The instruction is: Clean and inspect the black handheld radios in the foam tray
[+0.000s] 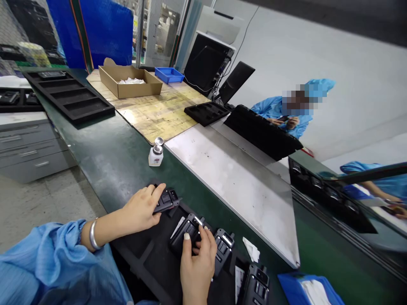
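My left hand is closed around a black two-way radio, lying tilted at the upper end of a black foam tray. The palm and fingers hide part of that radio. My right hand has its thumb and fingers closed on a second black radio in the tray; its lower part is covered by the hand. Just right of it sits a third radio. Another radio lies in the tray's right end, beside a white printed slip.
A white pump bottle with its lid up stands ahead. Crumpled white tissue lies near a blue bin. Farther off are a cardboard box, a blue tray and an empty foam tray. Co-workers in blue sit across.
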The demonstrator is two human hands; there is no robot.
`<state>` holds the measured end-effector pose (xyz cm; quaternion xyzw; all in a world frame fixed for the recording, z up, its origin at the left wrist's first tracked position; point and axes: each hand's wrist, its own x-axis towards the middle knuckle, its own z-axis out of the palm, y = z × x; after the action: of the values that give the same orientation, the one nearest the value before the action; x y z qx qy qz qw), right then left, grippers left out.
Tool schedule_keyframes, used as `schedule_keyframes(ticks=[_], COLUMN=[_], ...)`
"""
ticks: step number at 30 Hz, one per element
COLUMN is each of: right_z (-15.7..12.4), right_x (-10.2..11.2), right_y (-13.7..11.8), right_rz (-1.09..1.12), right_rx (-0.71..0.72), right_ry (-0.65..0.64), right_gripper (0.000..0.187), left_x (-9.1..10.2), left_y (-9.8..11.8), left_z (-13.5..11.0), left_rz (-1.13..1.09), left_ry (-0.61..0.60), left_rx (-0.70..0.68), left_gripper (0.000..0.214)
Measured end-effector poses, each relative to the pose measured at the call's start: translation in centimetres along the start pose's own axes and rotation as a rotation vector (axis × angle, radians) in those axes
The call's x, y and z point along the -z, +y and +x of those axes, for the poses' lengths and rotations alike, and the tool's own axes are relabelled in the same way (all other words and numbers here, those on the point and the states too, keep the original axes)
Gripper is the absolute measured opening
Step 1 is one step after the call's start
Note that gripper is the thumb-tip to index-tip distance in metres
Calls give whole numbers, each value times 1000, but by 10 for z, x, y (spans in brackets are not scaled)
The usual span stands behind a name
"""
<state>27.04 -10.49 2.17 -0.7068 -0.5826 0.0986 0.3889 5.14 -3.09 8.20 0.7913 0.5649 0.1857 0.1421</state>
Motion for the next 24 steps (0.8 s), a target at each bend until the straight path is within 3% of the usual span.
schedule_keyframes(ticks=[6,11,16,21,24], right_z=[-4,-15,-26,-40,-48], right_x=[19,39,48,46,36], right_y=[-18,-38,-47,-56,-64], right_rz=[160,382,474,684,785], right_rx=[55,100,54,-55,-111], right_ry=[25,-310,-484,-383,-264], right_gripper=[48,70,77,73,72], left_x=[53,72,82,73,48], left_y=[0,2,9,12,26], left_z=[-8,-11,-8,-3,-8], left_rz=[-247,-383,-493,-813,-1173], left_ry=[-157,-258,-381,-400,-263], left_rx=[-277,-471,-520,-466,-346], left_gripper=[81,83,87,103,106])
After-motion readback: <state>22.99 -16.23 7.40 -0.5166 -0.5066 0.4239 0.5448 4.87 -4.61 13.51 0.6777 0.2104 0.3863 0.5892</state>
